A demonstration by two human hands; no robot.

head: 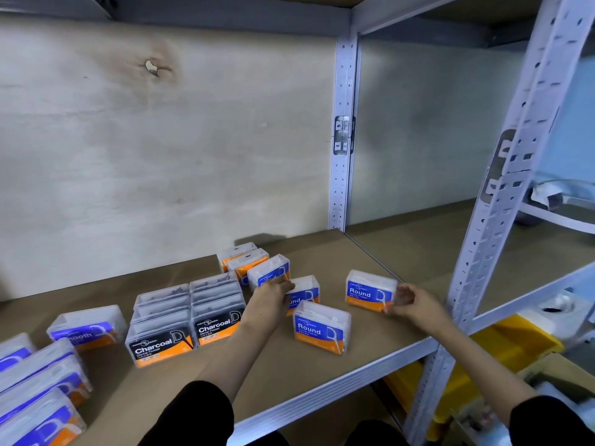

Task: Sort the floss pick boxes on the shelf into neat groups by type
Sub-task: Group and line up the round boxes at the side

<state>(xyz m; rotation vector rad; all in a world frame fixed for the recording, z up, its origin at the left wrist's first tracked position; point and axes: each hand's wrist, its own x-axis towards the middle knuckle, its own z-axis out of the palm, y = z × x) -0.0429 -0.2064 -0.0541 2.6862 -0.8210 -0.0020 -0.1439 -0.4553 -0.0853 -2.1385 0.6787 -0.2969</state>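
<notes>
Boxes lie on the shelf (322,375): Charcoal block (190,320) centre, Smooth boxes (51,371) left, Round boxes (322,326) right. Left hand (272,296) grasps one Round box (304,292); right hand (410,302) pinches another (368,291) by its end. Judged light, rigid, slippery clear plastic; grip the short ends. Contents: white picks, faintly visible.

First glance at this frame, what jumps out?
The block of black Charcoal boxes packed in two tidy columns at the shelf's centre, against the scattered blue Round boxes to their right. The right hand grips one Round box by its end, the left hand rests on another. Purple Smooth boxes trail off at the left edge.
</notes>
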